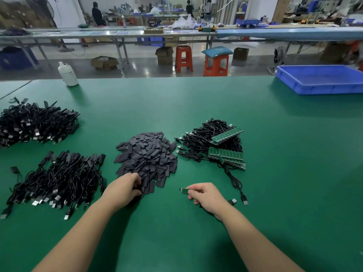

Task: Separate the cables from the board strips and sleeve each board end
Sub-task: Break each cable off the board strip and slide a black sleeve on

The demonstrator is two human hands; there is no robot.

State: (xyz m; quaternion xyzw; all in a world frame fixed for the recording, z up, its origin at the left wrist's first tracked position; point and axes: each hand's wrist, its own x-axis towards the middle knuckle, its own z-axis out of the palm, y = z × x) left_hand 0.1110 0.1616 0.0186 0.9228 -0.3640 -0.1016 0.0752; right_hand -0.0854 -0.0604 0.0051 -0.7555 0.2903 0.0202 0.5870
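Green mat point(275, 173), left hand point(123, 190) gripping sleeves point(146, 154), right hand point(204, 196) pinching board end point(184, 190), blue tray point(322, 79) far right

Left hand point(125, 188) digs into the sleeve pile point(146, 154); right hand point(204, 195) pinches a small board point(184, 190).

The desk point(255, 173) was covered in a smooth green mat with a soft, low sheen. At the frame's centre the sleeves point(146, 152) looked like matt dark-grey plastic, flat and dull. The cables point(206, 138) to their right wore black rubbery jackets with a slight gloss, their plugs tipped in bright metal. The board strips point(225, 155) showed glossy green laminate. In the upper right, the blue tray point(322, 85) was smooth moulded plastic; in the upper left, the white bottle point(67, 74) was satin plastic.
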